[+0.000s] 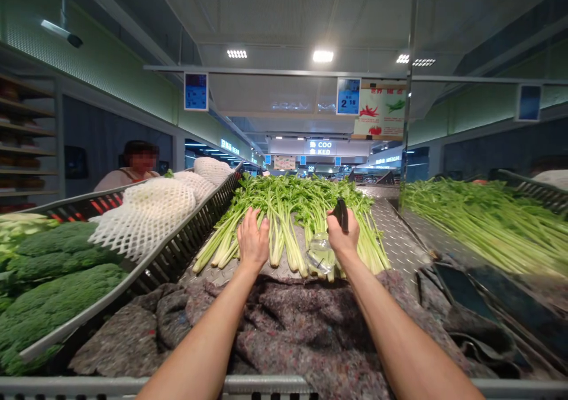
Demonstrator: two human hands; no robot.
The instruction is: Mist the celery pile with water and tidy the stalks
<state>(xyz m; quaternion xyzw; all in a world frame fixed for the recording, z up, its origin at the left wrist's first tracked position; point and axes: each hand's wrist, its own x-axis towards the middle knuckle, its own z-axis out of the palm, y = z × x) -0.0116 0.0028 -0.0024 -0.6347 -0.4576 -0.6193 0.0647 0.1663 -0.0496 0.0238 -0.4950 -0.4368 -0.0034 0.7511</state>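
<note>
Bunches of green celery lie spread in a row on the metal shelf, leaves at the far side and cut ends toward me. My left hand rests on or just over the left stalks, back up, with its fingers stretched out and nothing visibly held. In my right hand is a clear spray bottle with a black trigger head, above the right-hand stalks. My fingers wrap round its neck and partly hide it.
A crumpled grey felt blanket covers the near side. On the left, a black crate holds broccoli and produce in white foam nets. A mirrored panel stands at right. A person is behind the crate.
</note>
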